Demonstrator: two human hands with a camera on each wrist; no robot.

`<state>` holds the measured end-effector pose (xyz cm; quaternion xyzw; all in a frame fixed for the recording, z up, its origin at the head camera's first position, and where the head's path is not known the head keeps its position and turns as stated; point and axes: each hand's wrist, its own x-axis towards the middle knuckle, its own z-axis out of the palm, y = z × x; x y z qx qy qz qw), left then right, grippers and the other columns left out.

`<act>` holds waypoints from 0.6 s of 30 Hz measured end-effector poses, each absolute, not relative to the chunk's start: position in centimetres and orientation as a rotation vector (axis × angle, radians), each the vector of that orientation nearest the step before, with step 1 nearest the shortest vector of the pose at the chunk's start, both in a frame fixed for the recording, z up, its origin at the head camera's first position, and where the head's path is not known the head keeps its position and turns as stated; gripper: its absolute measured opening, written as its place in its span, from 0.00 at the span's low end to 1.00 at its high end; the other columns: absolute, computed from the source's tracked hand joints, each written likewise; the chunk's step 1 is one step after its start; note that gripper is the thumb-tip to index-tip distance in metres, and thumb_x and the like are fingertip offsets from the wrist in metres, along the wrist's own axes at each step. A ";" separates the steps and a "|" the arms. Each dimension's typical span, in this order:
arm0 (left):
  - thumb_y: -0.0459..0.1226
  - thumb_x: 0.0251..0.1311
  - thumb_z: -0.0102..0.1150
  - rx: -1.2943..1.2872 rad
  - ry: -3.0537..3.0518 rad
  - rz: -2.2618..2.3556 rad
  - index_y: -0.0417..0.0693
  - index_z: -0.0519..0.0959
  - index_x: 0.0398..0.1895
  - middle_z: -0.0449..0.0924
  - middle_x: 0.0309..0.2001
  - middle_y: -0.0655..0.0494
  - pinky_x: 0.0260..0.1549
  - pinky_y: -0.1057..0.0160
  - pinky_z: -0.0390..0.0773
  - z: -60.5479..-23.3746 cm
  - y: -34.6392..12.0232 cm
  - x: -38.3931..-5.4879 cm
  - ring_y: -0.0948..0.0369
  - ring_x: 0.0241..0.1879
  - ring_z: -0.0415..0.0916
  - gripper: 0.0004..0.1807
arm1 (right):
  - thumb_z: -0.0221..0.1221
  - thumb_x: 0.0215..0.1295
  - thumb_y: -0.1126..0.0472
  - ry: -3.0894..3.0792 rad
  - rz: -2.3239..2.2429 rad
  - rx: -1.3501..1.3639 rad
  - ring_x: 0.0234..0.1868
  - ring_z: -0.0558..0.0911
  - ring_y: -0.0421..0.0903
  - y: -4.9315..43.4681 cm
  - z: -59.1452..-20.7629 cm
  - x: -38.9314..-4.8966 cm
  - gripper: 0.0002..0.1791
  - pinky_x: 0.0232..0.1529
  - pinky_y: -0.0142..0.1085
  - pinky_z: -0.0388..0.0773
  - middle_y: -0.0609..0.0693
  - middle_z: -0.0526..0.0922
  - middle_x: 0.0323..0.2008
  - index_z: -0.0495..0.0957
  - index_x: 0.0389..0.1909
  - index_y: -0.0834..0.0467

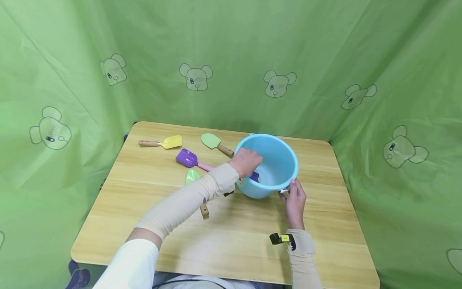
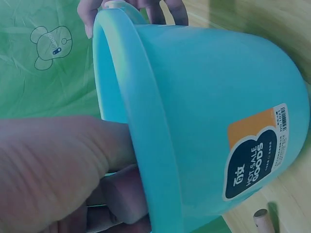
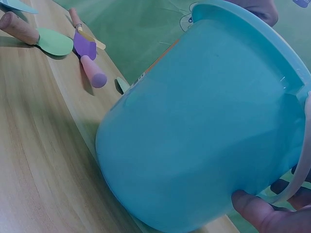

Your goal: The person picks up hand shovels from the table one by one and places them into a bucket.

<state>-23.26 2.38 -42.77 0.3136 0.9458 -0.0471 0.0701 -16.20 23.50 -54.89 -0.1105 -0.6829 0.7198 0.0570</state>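
A light blue bucket [image 1: 276, 160] stands on the right half of the table, with a printed sticker [image 2: 255, 155] on its wall. My left hand [image 1: 247, 161] reaches over the bucket's left rim, fingers curled inside. A dark purple piece [image 1: 255, 176] shows inside the bucket just below that hand; whether the fingers hold it, I cannot tell. At the bucket's near right side, my right hand [image 1: 296, 200] grips the white handle [image 3: 301, 170], its thumb [image 3: 255, 211] against the wall.
Left of the bucket lie a yellow shovel [image 1: 171, 142], a pale green trowel [image 1: 211, 140] and a purple shovel [image 1: 187, 158] with a pink handle. Another green trowel [image 1: 192, 176] is partly hidden under my left forearm. Green curtains [image 1: 231, 108] hang around the wooden table [image 1: 231, 249].
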 end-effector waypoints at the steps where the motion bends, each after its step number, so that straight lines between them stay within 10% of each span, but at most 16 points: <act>1: 0.43 0.68 0.66 0.940 2.848 -0.132 0.53 0.84 0.47 0.87 0.43 0.58 0.41 0.60 0.86 -42.9 2.3 -23.3 0.60 0.40 0.84 0.09 | 0.45 0.82 0.43 -2.077 2.180 -0.336 0.60 0.78 0.46 23.5 -54.9 -16.2 0.30 0.52 0.30 0.84 0.54 0.75 0.54 0.71 0.72 0.58; 18: 0.47 0.72 0.60 0.699 2.964 0.563 0.48 0.87 0.44 0.81 0.44 0.54 0.31 0.64 0.85 -41.6 -4.7 -22.0 0.62 0.36 0.79 0.13 | 0.45 0.82 0.44 -2.057 2.202 -0.382 0.59 0.76 0.45 23.1 -54.7 -16.4 0.29 0.52 0.28 0.85 0.48 0.75 0.50 0.72 0.69 0.60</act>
